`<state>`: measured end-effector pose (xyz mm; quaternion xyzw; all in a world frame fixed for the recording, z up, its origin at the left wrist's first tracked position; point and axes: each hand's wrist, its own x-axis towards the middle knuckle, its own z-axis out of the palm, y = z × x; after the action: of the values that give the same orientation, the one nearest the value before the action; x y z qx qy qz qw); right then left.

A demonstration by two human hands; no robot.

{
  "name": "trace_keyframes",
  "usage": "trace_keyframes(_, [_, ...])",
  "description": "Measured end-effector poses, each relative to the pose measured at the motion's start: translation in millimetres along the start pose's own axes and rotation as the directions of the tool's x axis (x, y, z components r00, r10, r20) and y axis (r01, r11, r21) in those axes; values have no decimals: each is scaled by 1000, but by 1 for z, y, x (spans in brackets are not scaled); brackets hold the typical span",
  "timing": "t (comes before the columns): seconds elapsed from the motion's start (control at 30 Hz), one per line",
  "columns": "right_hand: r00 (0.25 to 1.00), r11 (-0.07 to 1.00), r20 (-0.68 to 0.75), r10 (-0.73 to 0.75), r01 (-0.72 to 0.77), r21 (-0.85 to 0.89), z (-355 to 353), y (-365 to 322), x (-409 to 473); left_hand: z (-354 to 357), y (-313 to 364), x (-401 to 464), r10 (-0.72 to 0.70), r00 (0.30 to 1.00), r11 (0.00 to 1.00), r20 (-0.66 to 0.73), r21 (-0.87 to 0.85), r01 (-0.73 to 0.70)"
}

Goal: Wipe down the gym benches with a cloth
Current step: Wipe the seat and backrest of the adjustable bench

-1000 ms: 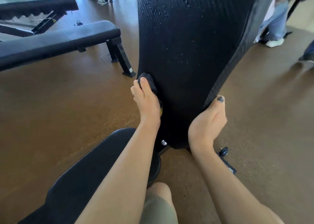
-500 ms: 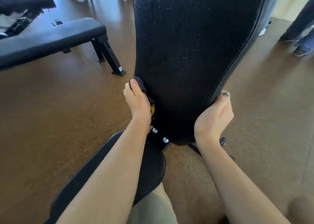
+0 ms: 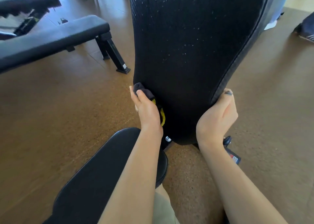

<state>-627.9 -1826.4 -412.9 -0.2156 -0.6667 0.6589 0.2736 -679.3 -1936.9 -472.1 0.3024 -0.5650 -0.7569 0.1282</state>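
Right, both of our hands are on the raised back pad (image 3: pixel 186 53) of the bench.

Our left hand (image 3: pixel 147 111) grips a dark cloth (image 3: pixel 143 92) with a yellow trim, pressing it against the pad's lower left edge. Our right hand (image 3: pixel 217 118) curls round the pad's lower right edge, thumb up on the seam. White specks dot the pad above the cloth. Below the pad sits the seat pad (image 3: pixel 102 172), under our left forearm. Left of the pad stands a flat bench (image 3: pixel 51 38); a small label on its leg is too blurred to read, as is the red tag on the frame beside our right wrist.
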Motion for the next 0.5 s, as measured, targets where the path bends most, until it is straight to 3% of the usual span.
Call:
trace_keyframes(0.13, [1000,1000,-14,-25,25,-12,1,2,-2,5,-6,-10,79,995,995,-68,64,-75])
trace_keyframes(0.23, [998,997,-27,-65,64,-30,2,6,-1,7,-9,-46,296,953,946,-62,159,-283])
trace_keyframes(0.33, [995,995,-29,-95,94,-34,2,9,2,17,-8,-68,631,768,736,110,230,-637])
trace_keyframes(0.43, [997,997,-11,-75,75,2,2,9,2,15,-12,-42,773,590,531,235,270,-803])
trace_keyframes(0.5, [997,997,-2,-73,73,0,2,10,2,7,-22,-15,779,587,531,220,265,-804])
